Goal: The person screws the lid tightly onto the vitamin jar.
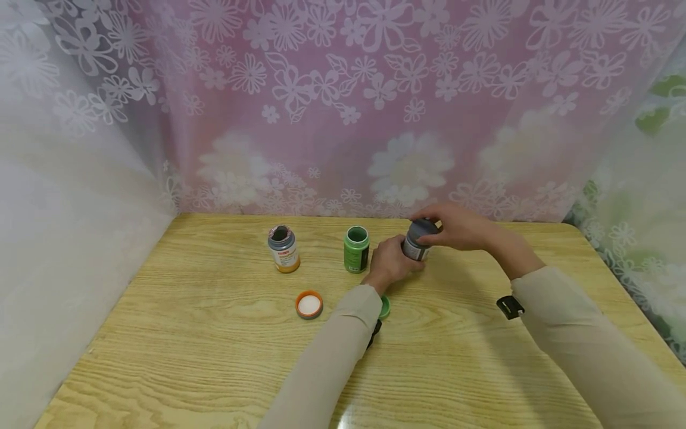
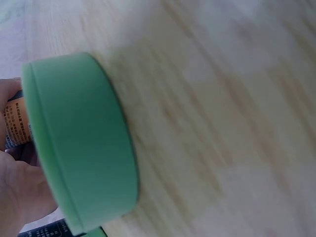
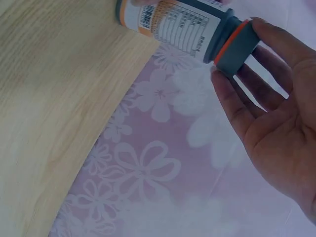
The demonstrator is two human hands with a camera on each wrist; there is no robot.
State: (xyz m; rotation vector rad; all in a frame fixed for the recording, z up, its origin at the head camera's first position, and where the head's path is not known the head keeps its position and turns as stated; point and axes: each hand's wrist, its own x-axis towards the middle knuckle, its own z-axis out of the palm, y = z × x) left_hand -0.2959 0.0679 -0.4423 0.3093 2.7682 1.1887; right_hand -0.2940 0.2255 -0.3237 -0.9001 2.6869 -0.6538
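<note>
A dark grey bottle (image 3: 185,24) with a white and orange label stands at the right of the table, its cap (image 3: 238,48) showing an orange rim. Around the bottle's body curl the fingers of my left hand (image 1: 393,260). My right hand (image 1: 455,226) grips the cap from above, thumb and fingers at its sides. Left of them, an uncapped green bottle (image 1: 356,250) stands upright. Farther left is another uncapped grey bottle (image 1: 284,249) with an orange base. A green lid (image 2: 84,143) looms close in the left wrist view, partly covering the left hand and the held bottle.
An orange-rimmed lid (image 1: 309,305) lies inner side up on the wooden table (image 1: 203,357), in front of the open bottles. A pink flowered curtain (image 1: 332,149) hangs along the table's back edge. Pale flowered cloth (image 1: 643,208) covers the right side.
</note>
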